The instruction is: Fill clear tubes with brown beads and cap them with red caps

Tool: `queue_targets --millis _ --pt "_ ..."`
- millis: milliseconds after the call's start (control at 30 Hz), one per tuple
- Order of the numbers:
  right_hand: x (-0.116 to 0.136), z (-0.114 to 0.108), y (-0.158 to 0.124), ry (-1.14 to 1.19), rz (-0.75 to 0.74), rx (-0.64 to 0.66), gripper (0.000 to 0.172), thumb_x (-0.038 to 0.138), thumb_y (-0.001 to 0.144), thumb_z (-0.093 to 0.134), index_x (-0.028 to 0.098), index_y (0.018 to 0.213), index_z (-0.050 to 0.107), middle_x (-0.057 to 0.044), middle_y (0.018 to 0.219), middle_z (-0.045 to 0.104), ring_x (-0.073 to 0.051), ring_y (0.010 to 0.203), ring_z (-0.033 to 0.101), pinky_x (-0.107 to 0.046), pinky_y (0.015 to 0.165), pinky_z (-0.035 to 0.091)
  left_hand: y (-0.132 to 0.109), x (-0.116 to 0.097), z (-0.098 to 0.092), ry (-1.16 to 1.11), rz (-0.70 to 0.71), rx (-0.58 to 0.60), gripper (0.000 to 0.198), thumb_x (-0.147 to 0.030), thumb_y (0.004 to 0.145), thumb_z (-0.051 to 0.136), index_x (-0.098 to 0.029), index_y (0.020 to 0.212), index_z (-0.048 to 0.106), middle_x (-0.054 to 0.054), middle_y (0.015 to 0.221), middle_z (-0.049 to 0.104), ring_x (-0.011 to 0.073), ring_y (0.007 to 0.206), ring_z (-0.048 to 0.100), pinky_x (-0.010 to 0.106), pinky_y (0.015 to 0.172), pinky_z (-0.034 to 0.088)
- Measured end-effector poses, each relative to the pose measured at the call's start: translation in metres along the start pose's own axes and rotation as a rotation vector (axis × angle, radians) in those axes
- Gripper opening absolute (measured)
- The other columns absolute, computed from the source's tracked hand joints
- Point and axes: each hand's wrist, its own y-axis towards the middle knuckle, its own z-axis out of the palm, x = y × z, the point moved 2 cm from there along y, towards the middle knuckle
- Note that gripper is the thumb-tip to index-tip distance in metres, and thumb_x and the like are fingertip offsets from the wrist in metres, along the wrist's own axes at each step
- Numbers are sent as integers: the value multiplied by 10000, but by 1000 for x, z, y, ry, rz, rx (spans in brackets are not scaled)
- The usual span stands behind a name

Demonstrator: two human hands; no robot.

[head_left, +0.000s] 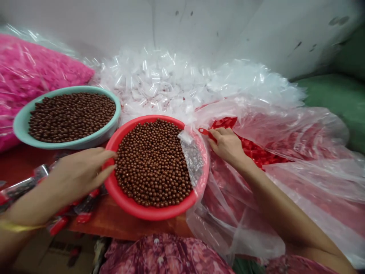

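Observation:
A red basin (129,208) full of small round brown balls (154,163) stands in front of me. My left hand (82,169) is at its left rim, with thumb and fingers apart and nothing visible between them. Over on the right, my right hand (227,145) reaches to the mouth of a clear plastic bag (302,125) of red plastic pieces (252,150). Its fingers are closed on a red plastic piece with a holed tab (203,131), which points toward the basin. The rest of that piece is hidden by the fingers. Clear film overlaps the basin's right rim.
A light-blue basin (71,144) of similar brown balls stands at left. Behind it lies a bag of pink pieces (42,64). Clear plastic pieces (159,80) are heaped along the wall. Filled clear tubes with red ends (85,207) lie below my left arm, near the table edge.

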Motion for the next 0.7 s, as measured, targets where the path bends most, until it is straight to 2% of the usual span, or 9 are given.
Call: queue_targets --millis 67,133,200,267,367,433,533,633,700 --pt "-3 1 -4 3 -11 9 307 254 867 429 130 982 685 -140 920 694 -252 834 584 -371 797 436 36 -44 -3 -1 212 15 297 -303 909 359 -204 1004 622 60 1010 670 198 942 617 287 827 436" --pt "-9 1 -13 41 -23 -12 277 215 838 444 132 944 686 -126 915 704 -240 818 593 -364 801 444 72 -77 3 -37 261 26 297 -279 910 357 -176 1028 609 87 1044 661 204 979 613 295 860 438" --pt "-16 0 -24 94 -14 -43 272 209 823 455 137 950 684 -116 935 711 -234 809 603 -363 789 459 107 -102 12 -116 220 27 341 -392 900 396 -145 994 611 116 1027 664 238 981 616 309 840 449" --pt "-21 -2 -34 141 12 -51 276 223 823 454 151 955 685 -108 923 716 -230 787 614 -362 748 476 137 -121 23 -248 103 89 503 -567 861 393 -123 863 630 135 899 675 266 895 635 310 757 458" --pt "-26 -6 -41 215 61 -41 290 226 819 433 182 948 690 -89 894 720 -228 779 634 -358 694 491 169 -141 35 -461 -15 145 549 -642 799 425 -144 644 598 100 682 628 238 723 622 277 615 411" --pt "-28 -7 -42 256 87 -31 298 230 814 425 197 938 695 -79 872 722 -229 771 642 -357 665 495 180 -148 40 -568 -42 144 481 -600 745 530 -166 539 538 53 569 560 194 616 572 261 543 356" --pt "-30 -6 -42 280 113 -21 303 243 805 432 218 944 700 -62 835 723 -225 723 641 -352 621 495 179 -144 40 -671 -70 163 440 -544 680 628 -181 482 479 1 488 480 140 514 480 253 487 297" --pt "-31 -5 -43 307 119 -20 309 244 798 436 225 959 700 -57 833 727 -224 719 646 -358 637 508 163 -126 26 -612 -50 132 301 -439 662 667 -166 583 567 -9 564 549 131 550 497 240 513 308" --pt "-31 -6 -45 343 127 -7 307 246 796 445 215 965 699 -72 865 732 -235 763 661 -370 678 521 149 -112 14 -473 32 137 260 -423 668 663 -168 715 640 1 664 621 150 630 550 235 569 341"
